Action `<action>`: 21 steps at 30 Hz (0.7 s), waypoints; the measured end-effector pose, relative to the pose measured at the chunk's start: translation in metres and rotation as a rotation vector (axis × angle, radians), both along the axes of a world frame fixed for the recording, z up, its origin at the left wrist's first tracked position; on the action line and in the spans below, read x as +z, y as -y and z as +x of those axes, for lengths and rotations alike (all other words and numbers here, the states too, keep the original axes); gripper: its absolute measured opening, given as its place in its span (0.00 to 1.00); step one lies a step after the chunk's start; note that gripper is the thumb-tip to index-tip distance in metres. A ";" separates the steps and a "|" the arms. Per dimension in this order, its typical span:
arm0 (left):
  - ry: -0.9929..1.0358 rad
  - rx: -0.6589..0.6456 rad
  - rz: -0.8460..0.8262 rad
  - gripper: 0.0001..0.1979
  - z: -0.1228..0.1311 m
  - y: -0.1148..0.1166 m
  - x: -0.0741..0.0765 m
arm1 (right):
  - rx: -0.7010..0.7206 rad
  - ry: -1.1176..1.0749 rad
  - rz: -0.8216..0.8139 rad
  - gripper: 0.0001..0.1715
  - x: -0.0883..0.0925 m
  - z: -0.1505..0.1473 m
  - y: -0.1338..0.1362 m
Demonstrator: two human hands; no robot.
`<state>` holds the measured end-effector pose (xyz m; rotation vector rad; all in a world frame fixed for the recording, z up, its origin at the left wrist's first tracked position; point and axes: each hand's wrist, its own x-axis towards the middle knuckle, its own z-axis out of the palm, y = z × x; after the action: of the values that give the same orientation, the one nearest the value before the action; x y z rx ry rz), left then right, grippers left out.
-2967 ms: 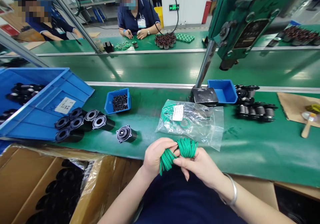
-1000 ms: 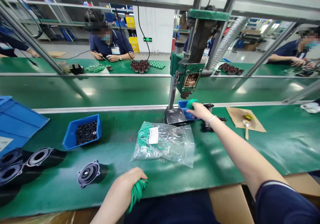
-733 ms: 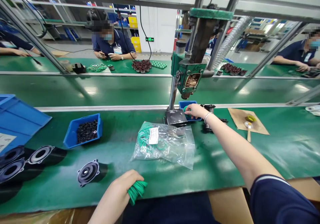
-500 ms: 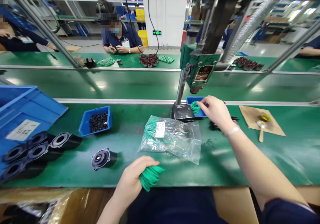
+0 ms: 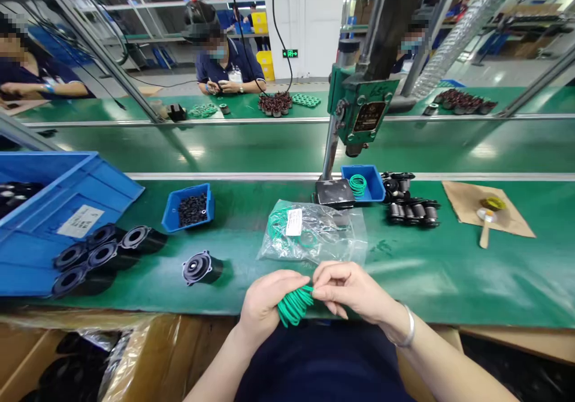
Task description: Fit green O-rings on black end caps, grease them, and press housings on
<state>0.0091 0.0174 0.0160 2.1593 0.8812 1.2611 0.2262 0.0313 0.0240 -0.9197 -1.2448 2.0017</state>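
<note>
A bunch of green rubber rings (image 5: pixel 294 307) is gripped in my left hand (image 5: pixel 265 300), low over the front edge of the bench. My right hand (image 5: pixel 353 291) has come up against the bunch, its thumb and forefinger pinching at the rings' right side. Just beyond both hands lies a clear plastic bag (image 5: pixel 332 234) with more green rings and a white label. Behind the bag, a small blue bin (image 5: pixel 374 187) holds a loose stack of green rings (image 5: pixel 357 185). A black round housing (image 5: pixel 202 268) lies on the bench left of my hands.
A press (image 5: pixel 362 111) with a black base block (image 5: pixel 335 193) rises behind the bag. Left are a blue bin of small black parts (image 5: pixel 191 209), several black housings and a large blue crate (image 5: pixel 112 192). Right are dark cylindrical parts (image 5: pixel 413 211) and a brush on cardboard (image 5: pixel 512 216). Co-workers sit opposite.
My right hand has moved from the small blue bin back toward me, to the rings in my left hand. Green rings remain stacked in that bin. The view has shifted slightly.
</note>
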 end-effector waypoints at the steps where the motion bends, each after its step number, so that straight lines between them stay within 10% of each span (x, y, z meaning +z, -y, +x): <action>1: 0.021 0.010 0.001 0.12 0.000 0.002 -0.001 | -0.016 -0.035 -0.051 0.19 0.000 0.001 0.001; 6: 0.080 0.102 -0.018 0.11 -0.002 0.008 -0.004 | -0.201 -0.090 -0.142 0.21 0.005 0.001 0.005; 11: 0.022 0.120 0.026 0.09 -0.001 0.006 0.000 | 0.024 -0.067 -0.150 0.21 0.002 -0.014 0.014; 21: 0.097 0.044 0.010 0.13 -0.008 0.007 -0.010 | -0.041 -0.153 -0.392 0.22 -0.002 -0.014 0.007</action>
<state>0.0015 0.0101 0.0063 2.0779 0.8885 1.3823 0.2120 0.0244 0.0222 -0.9382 -0.7572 2.2788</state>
